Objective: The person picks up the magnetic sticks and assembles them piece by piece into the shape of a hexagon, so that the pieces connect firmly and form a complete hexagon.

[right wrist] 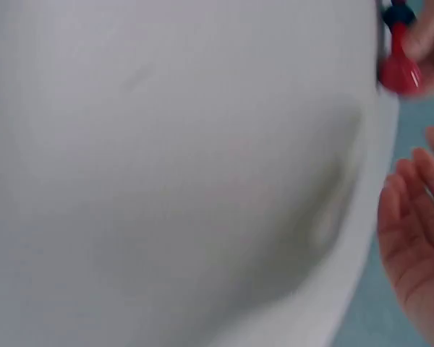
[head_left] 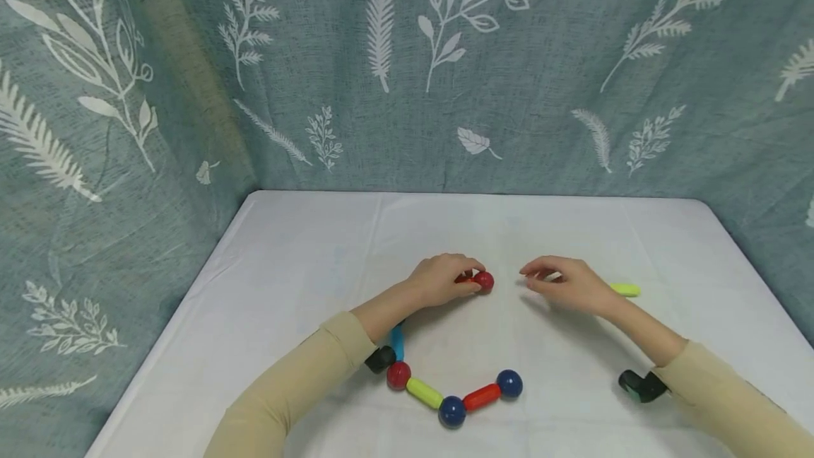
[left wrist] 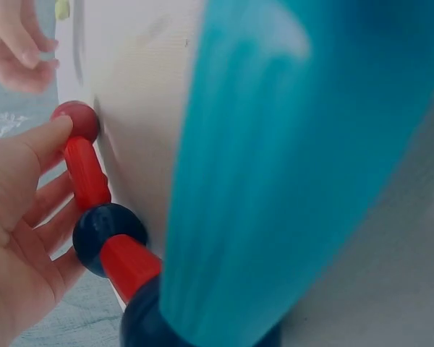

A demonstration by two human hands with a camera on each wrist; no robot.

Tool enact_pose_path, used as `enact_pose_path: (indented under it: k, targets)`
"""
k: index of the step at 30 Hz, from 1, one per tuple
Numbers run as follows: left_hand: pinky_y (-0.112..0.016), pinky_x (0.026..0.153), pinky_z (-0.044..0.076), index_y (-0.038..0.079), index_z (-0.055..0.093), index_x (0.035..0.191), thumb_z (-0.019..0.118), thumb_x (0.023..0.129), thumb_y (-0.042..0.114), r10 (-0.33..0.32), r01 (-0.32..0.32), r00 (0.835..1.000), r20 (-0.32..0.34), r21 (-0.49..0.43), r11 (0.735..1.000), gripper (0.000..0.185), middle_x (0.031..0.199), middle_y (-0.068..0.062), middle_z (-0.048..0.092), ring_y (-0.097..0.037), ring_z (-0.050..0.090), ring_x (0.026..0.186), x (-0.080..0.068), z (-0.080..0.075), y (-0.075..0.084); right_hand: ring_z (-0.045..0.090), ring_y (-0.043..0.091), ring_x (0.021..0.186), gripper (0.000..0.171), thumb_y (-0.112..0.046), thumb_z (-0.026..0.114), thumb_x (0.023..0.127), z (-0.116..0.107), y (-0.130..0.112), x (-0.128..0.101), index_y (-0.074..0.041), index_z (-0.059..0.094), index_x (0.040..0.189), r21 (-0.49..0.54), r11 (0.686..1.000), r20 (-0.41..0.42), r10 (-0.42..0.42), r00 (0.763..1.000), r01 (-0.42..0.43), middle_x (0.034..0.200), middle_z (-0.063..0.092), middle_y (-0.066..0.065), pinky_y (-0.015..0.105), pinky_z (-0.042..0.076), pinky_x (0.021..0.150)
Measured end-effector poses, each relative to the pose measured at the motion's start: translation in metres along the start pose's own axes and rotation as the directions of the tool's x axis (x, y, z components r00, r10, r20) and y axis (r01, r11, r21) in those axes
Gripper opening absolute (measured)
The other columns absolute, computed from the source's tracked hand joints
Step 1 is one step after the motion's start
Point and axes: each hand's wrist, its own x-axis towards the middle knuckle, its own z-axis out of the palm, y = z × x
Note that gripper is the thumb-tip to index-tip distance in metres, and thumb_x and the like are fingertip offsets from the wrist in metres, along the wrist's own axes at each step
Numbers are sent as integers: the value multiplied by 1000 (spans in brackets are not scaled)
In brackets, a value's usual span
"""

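Note:
With thumb and fingers, my left hand (head_left: 444,280) pinches a red ball (head_left: 485,283) at one end of a chain of balls and rods. In the left wrist view, a red rod (left wrist: 87,173) runs from that ball to a dark blue ball (left wrist: 110,231), followed by another red rod (left wrist: 130,264). A blue rod (left wrist: 275,144) fills the foreground there. Nearer the front, the line continues with a second red ball (head_left: 398,376), a yellow-green rod (head_left: 425,393) and dark blue balls (head_left: 452,412). My right hand (head_left: 569,285) hovers apart, fingers loosely bent, holding nothing.
A loose yellow-green rod (head_left: 626,290) lies on the white tabletop (head_left: 318,246), partly hidden behind my right wrist. Black wrist devices (head_left: 642,386) show at both sleeves. A patterned green curtain (head_left: 407,126) hangs behind the table and along its left side.

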Motion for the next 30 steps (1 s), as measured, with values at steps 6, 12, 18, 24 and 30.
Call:
enact_pose_path:
  k: [6, 12, 18, 24, 30]
  targets:
    - [-28, 78, 50, 16, 62, 130, 65, 95, 27, -1, 1, 1000, -14, -23, 1000, 36, 105, -2, 67, -14, 60, 93, -1, 3, -2, 59, 35, 99, 23, -8, 70, 89, -54, 19, -39, -1, 68, 110, -255, 967, -40, 1, 999, -11, 107, 67, 13, 48, 51, 79]
    - [-28, 78, 49, 16, 62, 130, 65, 95, 26, -9, 8, 1000, -19, -55, 998, 37, 104, -1, 67, -13, 60, 92, -2, 6, -5, 60, 30, 86, 20, -6, 74, 84, -64, 40, -58, 2, 68, 101, -307, 940, -46, 144, 989, -151, 93, 65, 10, 46, 50, 73]
    - [-28, 77, 49, 17, 62, 131, 66, 95, 26, -6, 5, 1000, -18, -72, 997, 38, 103, 0, 67, -12, 59, 90, -2, 7, -6, 58, 18, 80, 17, -6, 75, 83, -44, 33, -46, -2, 69, 99, -266, 957, -56, 102, 993, -113, 87, 64, 0, 34, 50, 69]
    - [-27, 76, 48, 17, 61, 131, 66, 95, 25, 3, -6, 1000, -26, -91, 996, 37, 102, 0, 67, -12, 59, 90, -2, 9, -8, 59, 15, 81, 18, -10, 75, 85, -11, 8, -19, -4, 70, 101, -196, 979, -24, 45, 999, -49, 88, 65, -2, 32, 51, 71]
    - [-27, 78, 49, 18, 62, 131, 66, 95, 24, 1, -3, 1000, -18, -97, 995, 37, 103, 0, 67, -12, 59, 91, -3, 8, -8, 58, 14, 80, 18, -11, 74, 85, 14, -11, 3, -4, 71, 102, -112, 993, 19, 25, 999, -23, 87, 65, -2, 29, 50, 69]
